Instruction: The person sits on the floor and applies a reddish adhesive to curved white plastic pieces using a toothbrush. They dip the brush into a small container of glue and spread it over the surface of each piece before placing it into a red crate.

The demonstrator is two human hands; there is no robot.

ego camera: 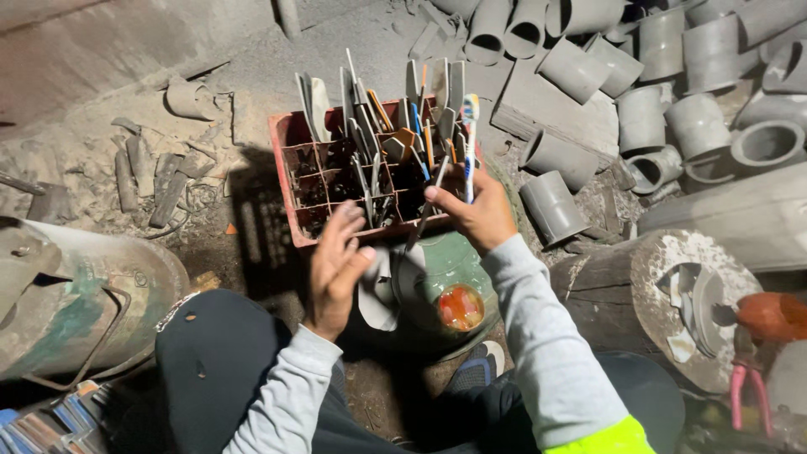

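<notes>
A red plastic crate (pixel 290 181) with dividers stands on the dusty ground ahead of me, filled with several thin tools, blades and sticks. My right hand (pixel 475 214) is at the crate's front right corner, fingers closed on a toothbrush (pixel 469 143) with a white and blue handle and on a thin dark stick. My left hand (pixel 336 269) hovers just before the crate's front wall, fingers spread, holding nothing. Below my hands lies a green round dish (pixel 450 261) with an orange lump (pixel 460 307) in it.
Many grey clay cylinders (pixel 643 118) are piled at the back right. A wooden log stump (pixel 639 294) with clay scraps and pink-handled pliers (pixel 744 387) sits to my right. A dented metal drum (pixel 76 303) lies at left. Clay shards litter the ground.
</notes>
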